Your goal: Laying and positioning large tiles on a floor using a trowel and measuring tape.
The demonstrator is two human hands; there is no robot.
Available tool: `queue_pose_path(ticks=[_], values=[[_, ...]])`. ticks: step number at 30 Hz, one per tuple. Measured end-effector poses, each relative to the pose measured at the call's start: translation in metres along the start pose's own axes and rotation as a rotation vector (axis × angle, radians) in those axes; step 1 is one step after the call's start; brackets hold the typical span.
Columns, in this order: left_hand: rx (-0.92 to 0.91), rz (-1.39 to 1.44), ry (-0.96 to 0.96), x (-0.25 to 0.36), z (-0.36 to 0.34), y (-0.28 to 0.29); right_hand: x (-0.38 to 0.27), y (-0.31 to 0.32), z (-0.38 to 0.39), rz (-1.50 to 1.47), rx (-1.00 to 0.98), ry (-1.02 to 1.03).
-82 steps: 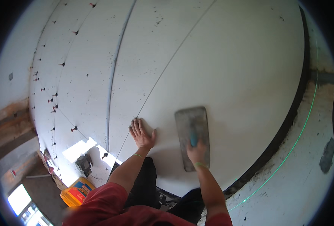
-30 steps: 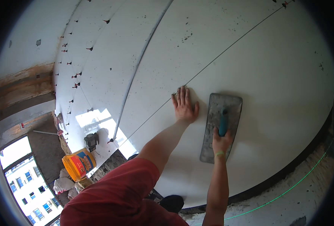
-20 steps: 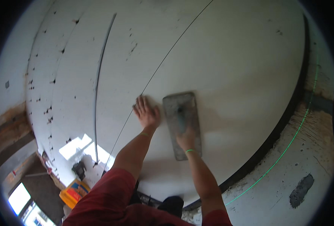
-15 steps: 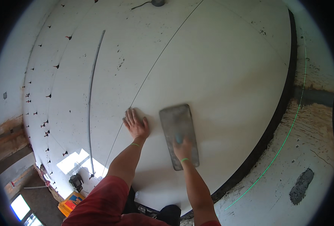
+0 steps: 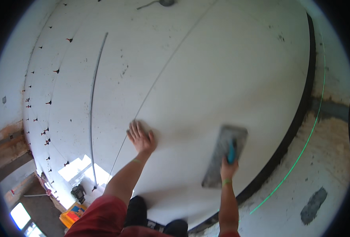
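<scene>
My right hand [image 5: 228, 170] is wrapped round the blue handle [image 5: 232, 152] of a grey rectangular hand float [image 5: 218, 162]. The float is tilted in the picture, its far end leaning right, over a large pale tile [image 5: 206, 98]; slight blur hides whether its whole face touches. To the left, my left hand [image 5: 141, 138] lies flat on the tile, fingers spread, beside the thin dark joint [image 5: 155, 83]. Its fingertips reach close to that joint.
Red-and-black levelling clips [image 5: 56, 71] dot the joints at left. A long grey rod [image 5: 92, 102] lies on the neighbouring tile, near a black device [image 5: 78, 193] and a yellow box [image 5: 70, 216]. A dark gap [image 5: 289, 136] borders the tile at right, with a green laser line [image 5: 311, 134] beyond.
My right hand has swung the float to the right, and its far end now leans right instead of slightly left. My left hand stays flat at nearly the same spot.
</scene>
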State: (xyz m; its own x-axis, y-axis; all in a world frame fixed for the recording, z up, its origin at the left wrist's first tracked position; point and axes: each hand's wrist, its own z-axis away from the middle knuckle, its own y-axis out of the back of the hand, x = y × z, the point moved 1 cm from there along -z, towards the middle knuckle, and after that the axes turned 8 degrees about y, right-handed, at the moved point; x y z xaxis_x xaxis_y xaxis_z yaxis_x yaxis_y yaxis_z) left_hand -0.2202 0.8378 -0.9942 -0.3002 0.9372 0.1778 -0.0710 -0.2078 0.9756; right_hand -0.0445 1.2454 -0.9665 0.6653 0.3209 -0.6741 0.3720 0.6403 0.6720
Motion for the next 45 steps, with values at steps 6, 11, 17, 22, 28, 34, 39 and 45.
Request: queue_pose_path(ticks=[6, 11, 17, 22, 28, 34, 39, 45], values=[[0.074, -0.010, -0.014, -0.008, -0.002, -0.002, -0.115, -0.101, -0.037, 0.026, -0.127, 0.331], [0.045, -0.047, 0.051, -0.007, 0.008, 0.004, -0.122, -0.061, -0.003, -0.069, -0.173, 0.282], [0.096, -0.066, 0.011, 0.010, -0.006, -0.001, -0.057, -0.035, 0.070, -0.145, 0.079, 0.563], [0.055, -0.078, 0.004, -0.010, 0.021, -0.011, -0.141, -0.148, 0.020, -0.045, -0.252, 0.356], [0.172, -0.073, -0.011, -0.018, 0.007, -0.017, -0.146, -0.157, 0.041, -0.175, -0.201, 0.325], [0.165, -0.044, -0.008, -0.016, 0.023, -0.023, -0.031, -0.089, 0.154, -0.149, -0.062, 0.337], [0.184, -0.045, -0.003, -0.027, 0.038, -0.024, 0.044, -0.047, 0.284, -0.182, 0.022, 0.205], [0.236, -0.055, -0.083, -0.153, 0.109, -0.004, 0.086, -0.045, 0.422, -0.181, 0.056, 0.079]])
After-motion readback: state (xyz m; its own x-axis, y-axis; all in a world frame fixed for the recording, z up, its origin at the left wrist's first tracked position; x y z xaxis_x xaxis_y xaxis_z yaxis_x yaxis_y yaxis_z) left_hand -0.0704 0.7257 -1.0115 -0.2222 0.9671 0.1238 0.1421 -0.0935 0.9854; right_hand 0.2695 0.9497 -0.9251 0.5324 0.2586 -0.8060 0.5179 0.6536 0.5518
